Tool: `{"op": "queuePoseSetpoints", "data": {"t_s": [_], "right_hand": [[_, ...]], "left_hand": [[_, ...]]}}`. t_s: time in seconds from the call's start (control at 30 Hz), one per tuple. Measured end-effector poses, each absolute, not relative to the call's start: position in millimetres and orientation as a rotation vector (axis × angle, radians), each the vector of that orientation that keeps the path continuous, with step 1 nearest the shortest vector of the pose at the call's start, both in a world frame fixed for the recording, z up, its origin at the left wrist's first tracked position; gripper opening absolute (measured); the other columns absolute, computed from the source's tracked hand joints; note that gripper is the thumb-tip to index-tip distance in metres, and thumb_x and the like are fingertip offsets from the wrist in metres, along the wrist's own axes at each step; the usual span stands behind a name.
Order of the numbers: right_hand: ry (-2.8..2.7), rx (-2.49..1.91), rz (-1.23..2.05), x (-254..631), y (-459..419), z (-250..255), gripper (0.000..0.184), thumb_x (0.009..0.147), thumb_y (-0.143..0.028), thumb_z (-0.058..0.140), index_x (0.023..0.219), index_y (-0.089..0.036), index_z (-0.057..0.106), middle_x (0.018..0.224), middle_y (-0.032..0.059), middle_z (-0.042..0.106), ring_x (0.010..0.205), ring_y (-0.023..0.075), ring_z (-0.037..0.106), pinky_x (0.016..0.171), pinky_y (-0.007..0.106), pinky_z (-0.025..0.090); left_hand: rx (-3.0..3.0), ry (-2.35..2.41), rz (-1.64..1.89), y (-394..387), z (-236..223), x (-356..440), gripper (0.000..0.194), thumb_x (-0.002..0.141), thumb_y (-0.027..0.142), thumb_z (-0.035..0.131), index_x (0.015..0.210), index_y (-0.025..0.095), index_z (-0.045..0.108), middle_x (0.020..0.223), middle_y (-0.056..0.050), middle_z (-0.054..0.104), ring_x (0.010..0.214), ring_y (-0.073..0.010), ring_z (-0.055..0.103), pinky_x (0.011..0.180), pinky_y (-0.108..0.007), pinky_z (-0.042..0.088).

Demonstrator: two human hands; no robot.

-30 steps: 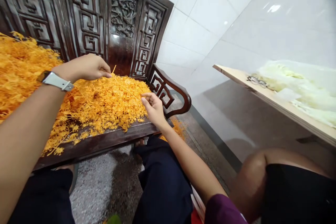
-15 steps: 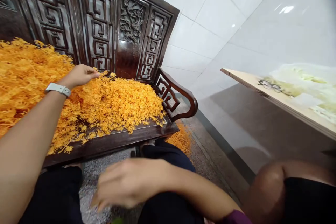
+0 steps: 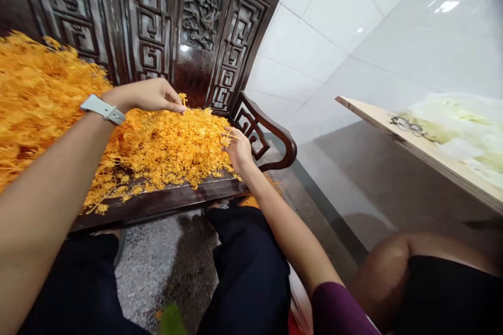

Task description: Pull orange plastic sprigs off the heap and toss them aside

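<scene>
My left hand (image 3: 159,97), with a pale watch band on the wrist, is closed in a pinch on a thin orange plastic flower sprig (image 3: 227,139). The sprig stretches to the right above the heap. At its other end my right hand (image 3: 239,151) has its fingers bent around small flower pieces of the sprig. Beneath both hands, a pile of loose orange plastic flowers (image 3: 168,149) covers the bench seat. Further left rises a taller mound of orange sprigs (image 3: 43,99).
The dark carved wooden bench (image 3: 198,76) has a curved armrest (image 3: 288,149) at its right end. A wooden board (image 3: 367,112) on the right bears glasses (image 3: 408,125) and pale plastic material. Another person's bent knee (image 3: 389,261) is at lower right. More orange pieces (image 3: 250,201) lie on the floor.
My right hand has come up from over my lap to the sprig near the armrest. My left hand has moved right, still pinching, and has drawn a sprig out over the pile.
</scene>
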State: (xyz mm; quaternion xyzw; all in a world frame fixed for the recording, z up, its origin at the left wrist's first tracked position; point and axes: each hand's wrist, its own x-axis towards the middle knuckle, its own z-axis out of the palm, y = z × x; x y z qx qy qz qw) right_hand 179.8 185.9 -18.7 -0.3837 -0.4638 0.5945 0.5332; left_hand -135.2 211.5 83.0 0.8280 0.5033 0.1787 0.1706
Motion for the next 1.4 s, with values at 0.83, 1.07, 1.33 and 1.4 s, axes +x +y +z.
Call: {"op": "queuePoseSetpoints", "data": {"t_s": [0.83, 1.07, 1.33, 1.4], "right_hand": [[-1.695, -0.613, 0.785, 173.5, 72.6, 39.1, 0.021, 0.103, -0.044, 0.062, 0.088, -0.032, 0.071, 0.083, 0.0016, 0.065, 0.079, 0.0169, 0.063, 0.082, 0.037, 0.054], [-2.361, 0.076, 1.589, 166.5, 49.3, 46.9, 0.008, 0.099, -0.029, 0.07, 0.098, -0.025, 0.076, 0.095, 0.004, 0.078, 0.089, 0.0161, 0.073, 0.083, 0.031, 0.059], [-1.108, -0.96, 1.757, 166.1, 157.3, 0.8, 0.034, 0.081, -0.044, 0.076, 0.104, -0.023, 0.062, 0.103, 0.0079, 0.071, 0.085, 0.0188, 0.064, 0.074, 0.034, 0.055], [-1.116, -0.958, 1.722, 168.8, 157.2, -4.0, 0.036, 0.08, -0.04, 0.078, 0.106, -0.023, 0.061, 0.104, 0.006, 0.07, 0.08, 0.0158, 0.061, 0.07, 0.031, 0.052]], "left_hand": [[2.117, 1.699, 0.996, 197.8, 70.8, -146.7, 0.078, 0.09, 0.079, 0.052, 0.124, 0.012, 0.074, 0.099, -0.002, 0.075, 0.086, -0.0145, 0.046, 0.076, -0.032, 0.039], [1.923, 1.905, 0.737, 191.7, 37.3, -207.1, 0.083, 0.086, 0.085, 0.055, 0.122, 0.011, 0.071, 0.06, 0.006, 0.048, 0.078, -0.0117, 0.031, 0.069, -0.03, 0.03], [2.093, 1.788, 0.805, 192.2, 68.7, -152.3, 0.084, 0.088, 0.085, 0.05, 0.126, 0.014, 0.073, 0.097, -0.002, 0.074, 0.083, -0.0159, 0.039, 0.075, -0.035, 0.037], [2.139, 1.732, 0.798, 186.2, 82.5, -137.9, 0.082, 0.086, 0.083, 0.054, 0.124, 0.014, 0.074, 0.098, -0.004, 0.074, 0.082, -0.0158, 0.04, 0.075, -0.035, 0.039]]}}
